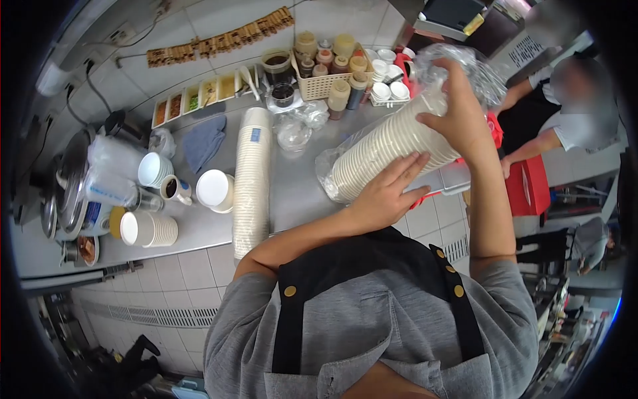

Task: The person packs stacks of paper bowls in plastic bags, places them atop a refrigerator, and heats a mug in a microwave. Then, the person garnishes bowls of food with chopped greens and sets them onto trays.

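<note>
Two-handed hold on tilted paper-bowl stack [382,149], right part of table [292,193]. Left hand [392,189]: flat against side, fingers extended. Right hand [462,116]: grip spread around upper plastic. Bare metal leftward, up to second wrapped stack [252,176] reaching near edge.

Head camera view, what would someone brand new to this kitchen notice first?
Probably the slanted stack of white containers in clear plastic, right of center, with the left hand against its side and the right hand around its upper end. Next might come the second wrapped stack on the counter to its left, then the long row of wooden clips along the wall.
</note>
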The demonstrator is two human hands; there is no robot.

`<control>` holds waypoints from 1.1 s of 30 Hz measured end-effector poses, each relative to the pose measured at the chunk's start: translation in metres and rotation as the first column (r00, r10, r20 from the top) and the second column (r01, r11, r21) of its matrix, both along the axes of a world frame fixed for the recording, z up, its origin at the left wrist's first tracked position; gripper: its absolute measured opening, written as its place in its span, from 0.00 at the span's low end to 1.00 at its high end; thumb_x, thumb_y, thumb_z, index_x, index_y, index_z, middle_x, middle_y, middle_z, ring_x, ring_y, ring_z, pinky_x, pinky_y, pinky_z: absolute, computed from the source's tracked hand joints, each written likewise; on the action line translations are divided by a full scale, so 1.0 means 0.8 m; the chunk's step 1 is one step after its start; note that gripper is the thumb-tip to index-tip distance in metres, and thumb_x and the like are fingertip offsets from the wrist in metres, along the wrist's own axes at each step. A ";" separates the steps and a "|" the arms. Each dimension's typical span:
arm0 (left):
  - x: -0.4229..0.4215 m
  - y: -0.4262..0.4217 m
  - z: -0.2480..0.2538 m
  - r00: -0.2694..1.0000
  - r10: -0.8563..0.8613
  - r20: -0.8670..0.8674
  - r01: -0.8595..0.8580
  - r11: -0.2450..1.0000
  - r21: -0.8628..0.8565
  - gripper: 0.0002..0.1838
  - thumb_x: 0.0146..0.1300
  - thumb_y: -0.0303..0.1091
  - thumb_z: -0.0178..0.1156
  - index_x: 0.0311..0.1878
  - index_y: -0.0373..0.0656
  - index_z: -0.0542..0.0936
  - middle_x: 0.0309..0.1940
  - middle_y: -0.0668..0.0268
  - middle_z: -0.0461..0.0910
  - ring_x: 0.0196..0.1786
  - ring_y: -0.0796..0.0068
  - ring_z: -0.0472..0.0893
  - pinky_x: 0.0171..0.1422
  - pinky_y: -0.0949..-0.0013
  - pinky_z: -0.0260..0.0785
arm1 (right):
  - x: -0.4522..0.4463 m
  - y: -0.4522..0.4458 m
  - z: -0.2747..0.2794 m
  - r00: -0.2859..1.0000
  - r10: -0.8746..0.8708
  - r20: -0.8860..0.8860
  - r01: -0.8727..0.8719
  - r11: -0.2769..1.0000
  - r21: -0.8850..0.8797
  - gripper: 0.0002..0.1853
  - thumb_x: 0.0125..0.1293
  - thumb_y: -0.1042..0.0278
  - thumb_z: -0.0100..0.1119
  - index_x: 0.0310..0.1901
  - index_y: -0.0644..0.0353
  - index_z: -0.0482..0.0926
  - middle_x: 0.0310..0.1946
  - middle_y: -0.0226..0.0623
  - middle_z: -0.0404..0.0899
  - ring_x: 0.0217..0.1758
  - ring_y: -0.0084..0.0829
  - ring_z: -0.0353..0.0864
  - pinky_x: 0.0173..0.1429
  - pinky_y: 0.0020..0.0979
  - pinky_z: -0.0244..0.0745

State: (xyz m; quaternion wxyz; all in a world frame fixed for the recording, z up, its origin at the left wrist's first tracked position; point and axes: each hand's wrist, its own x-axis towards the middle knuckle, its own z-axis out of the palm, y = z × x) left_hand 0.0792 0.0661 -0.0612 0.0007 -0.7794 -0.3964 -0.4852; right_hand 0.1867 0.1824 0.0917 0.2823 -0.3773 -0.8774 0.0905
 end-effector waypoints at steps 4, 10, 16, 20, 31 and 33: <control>0.010 0.009 -0.033 0.954 -0.298 0.034 0.299 0.954 -0.034 0.15 0.50 0.26 0.64 0.44 0.44 0.84 0.69 0.54 0.68 0.72 0.54 0.66 0.75 0.55 0.60 | 0.095 0.008 -0.044 0.958 -0.285 -0.024 0.283 0.956 -0.072 0.44 0.46 0.72 0.77 0.64 0.60 0.61 0.57 0.49 0.74 0.58 0.46 0.77 0.61 0.40 0.71; 0.009 0.019 -0.061 0.837 -0.539 0.095 0.546 0.831 -0.102 0.12 0.48 0.24 0.66 0.39 0.44 0.84 0.61 0.60 0.77 0.60 0.59 0.77 0.68 0.56 0.67 | 0.205 -0.008 -0.144 0.802 -0.503 -0.322 0.102 0.647 -0.756 0.40 0.53 0.83 0.70 0.66 0.60 0.60 0.47 0.37 0.75 0.48 0.28 0.76 0.53 0.27 0.72; -0.008 0.043 -0.073 0.891 -0.175 0.419 0.257 0.955 -0.149 0.11 0.51 0.15 0.61 0.38 0.39 0.82 0.46 0.55 0.81 0.44 0.60 0.81 0.52 0.62 0.73 | 0.265 -0.004 -0.173 0.552 -0.631 -0.545 -0.105 0.596 -0.796 0.40 0.53 0.87 0.68 0.66 0.58 0.60 0.47 0.38 0.78 0.51 0.29 0.79 0.57 0.31 0.75; -0.036 0.112 -0.064 0.831 0.280 0.481 -0.274 0.958 -0.085 0.08 0.60 0.17 0.58 0.41 0.38 0.79 0.44 0.58 0.81 0.46 0.68 0.80 0.54 0.72 0.70 | 0.352 0.040 -0.175 0.547 -0.624 -0.559 -0.145 0.586 -0.797 0.41 0.52 0.84 0.70 0.67 0.57 0.60 0.51 0.38 0.75 0.53 0.30 0.78 0.58 0.31 0.75; 0.100 0.318 -0.127 0.529 0.497 0.688 -0.016 0.816 -0.577 0.11 0.67 0.30 0.62 0.50 0.38 0.80 0.40 0.69 0.80 0.41 0.82 0.76 0.49 0.76 0.68 | 0.515 0.135 -0.140 0.512 -0.574 -0.639 -0.089 0.704 -0.704 0.41 0.56 0.78 0.70 0.68 0.55 0.57 0.55 0.44 0.74 0.55 0.33 0.78 0.59 0.33 0.76; 0.132 0.380 -0.150 0.434 0.522 0.734 0.181 0.748 -0.639 0.14 0.66 0.33 0.63 0.52 0.39 0.80 0.39 0.69 0.80 0.40 0.80 0.76 0.47 0.74 0.69 | 0.520 0.138 -0.144 0.507 -0.598 -0.621 -0.073 0.688 -0.722 0.40 0.56 0.80 0.69 0.67 0.56 0.57 0.53 0.43 0.76 0.54 0.33 0.79 0.58 0.32 0.76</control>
